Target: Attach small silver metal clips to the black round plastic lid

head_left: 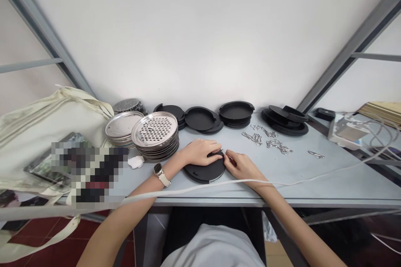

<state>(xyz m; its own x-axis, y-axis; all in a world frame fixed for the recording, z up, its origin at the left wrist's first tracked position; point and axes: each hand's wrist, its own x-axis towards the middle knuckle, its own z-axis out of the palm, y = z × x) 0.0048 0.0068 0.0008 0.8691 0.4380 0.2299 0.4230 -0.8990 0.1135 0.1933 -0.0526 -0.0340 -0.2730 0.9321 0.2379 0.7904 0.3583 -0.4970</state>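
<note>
A black round disc (205, 174) with a small dark slot lies flat on the desk in front of me. My left hand (202, 153) rests over its far part, fingers curled and thumb pressed near the right edge. At that same edge my right hand (243, 166) is closed in a pinch around a small shiny wire clip (222, 151), mostly hidden by the fingertips. More wire clips (278, 147) lie loose to the right. Left of my hands stands a stack of metal grater discs (155, 133), beside a stack of plain metal discs (123, 125).
Stacks of black round parts (236, 112) line the wall, with more black parts (285, 121) at right. A white cable (200, 185) crosses in front of my forearms. A cream bag (40, 133) stands left; a white device (347, 131) sits right.
</note>
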